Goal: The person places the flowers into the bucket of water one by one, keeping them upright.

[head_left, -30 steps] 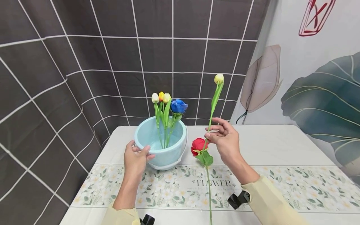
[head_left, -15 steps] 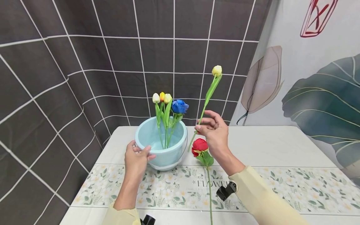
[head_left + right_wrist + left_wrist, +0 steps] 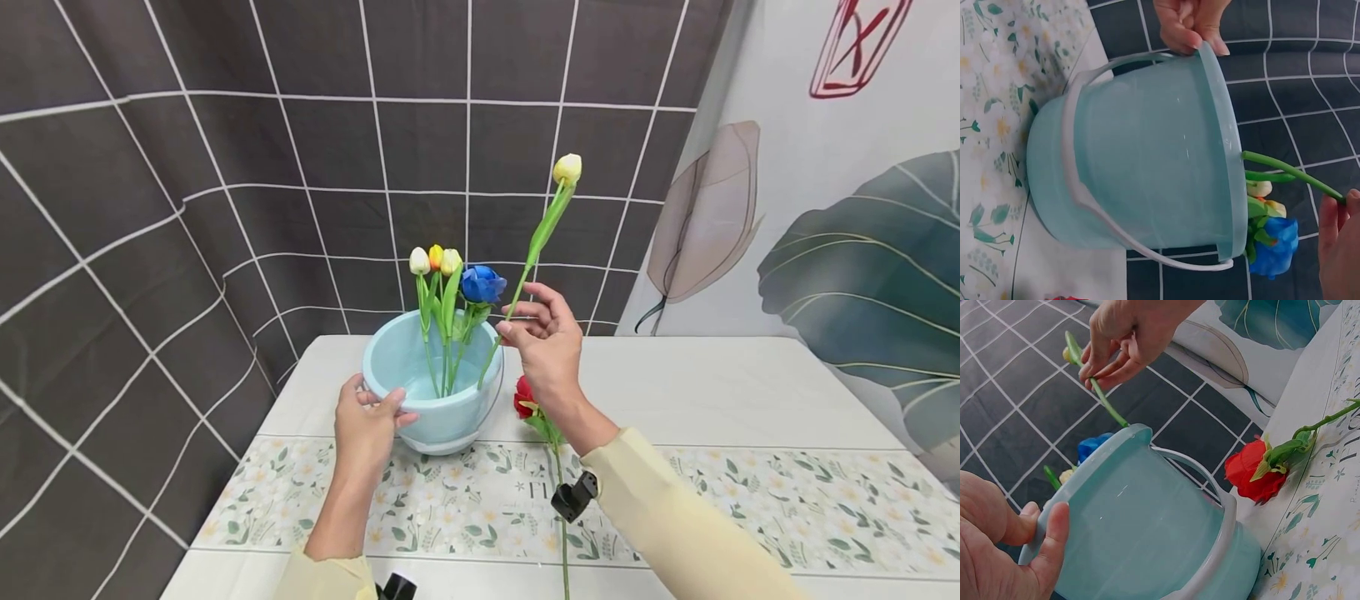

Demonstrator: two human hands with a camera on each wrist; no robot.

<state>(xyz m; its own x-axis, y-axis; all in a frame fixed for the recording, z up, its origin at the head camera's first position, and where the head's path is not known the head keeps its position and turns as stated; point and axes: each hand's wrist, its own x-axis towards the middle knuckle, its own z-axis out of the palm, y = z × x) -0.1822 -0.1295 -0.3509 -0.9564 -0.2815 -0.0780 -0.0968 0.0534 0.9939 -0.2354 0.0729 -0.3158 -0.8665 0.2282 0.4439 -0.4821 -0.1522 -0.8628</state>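
A light blue bucket [image 3: 442,425] stands on the table, its pale handle [image 3: 1072,137] hanging down the side. My left hand [image 3: 366,425] grips the bucket's rim at the near left, thumb and fingers on either side of it. Between thumb and fingers my right hand [image 3: 547,346] pinches the stem of a pale yellow tulip [image 3: 567,170], which tilts with its bloom up and to the right. The stem's lower end overlaps the bucket's right rim. Inside the bucket lean several tulips [image 3: 435,260], white, orange-yellow and pale yellow, and a blue flower [image 3: 483,284].
A red rose [image 3: 524,398] lies on the table right of the bucket, partly behind my right hand, its stem running toward the front edge. A floral band with printed lettering crosses the white table [image 3: 712,383]. A dark grid-patterned curtain [image 3: 315,142] hangs behind.
My right hand has moved left with the tulip, bringing its stem from over the rose to the bucket's rim. The tulip has tilted more. My left hand keeps its grip on the rim.
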